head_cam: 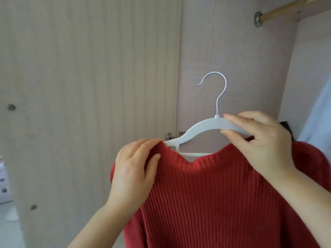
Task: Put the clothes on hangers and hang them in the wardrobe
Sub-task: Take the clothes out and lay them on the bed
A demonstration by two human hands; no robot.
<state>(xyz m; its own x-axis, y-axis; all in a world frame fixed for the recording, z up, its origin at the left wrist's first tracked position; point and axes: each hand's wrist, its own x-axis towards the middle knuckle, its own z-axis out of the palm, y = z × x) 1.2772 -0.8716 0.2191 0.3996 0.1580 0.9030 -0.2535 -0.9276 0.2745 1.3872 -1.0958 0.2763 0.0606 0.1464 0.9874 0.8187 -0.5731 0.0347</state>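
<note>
A white hanger (202, 125) is held in front of the open wardrobe (232, 51). Its long axis is laid across the view from left to right and tilted, the left end being the lower one. Its metal hook (217, 106) is pointed upward, and the open tip of the hook is turned to the left. A red ribbed sweater (215, 203) is draped on the hanger, neckline uppermost and body hung downward, its ribs running vertically; the hanger's lower bar is seen through the neck opening. The hanger's right arm is pinched just beside the hook's base by the right hand (259, 140), thumb below and fingers above. The knit at the sweater's shoulder, over the hanger's left end, is gripped by the left hand (134, 169), the fingers curled over the edge and the thumb pressed to the front. Behind, pale wood-grain panels are seen, with a door (89, 77) on the left joined by a metal hinge (174, 136). A wooden rail (290, 6) is fixed in a metal socket (258, 18) at the upper right, well above the hook. A pale blue garment (318, 122) is seen at the right edge, and white boxes (3, 185) at the far left.
</note>
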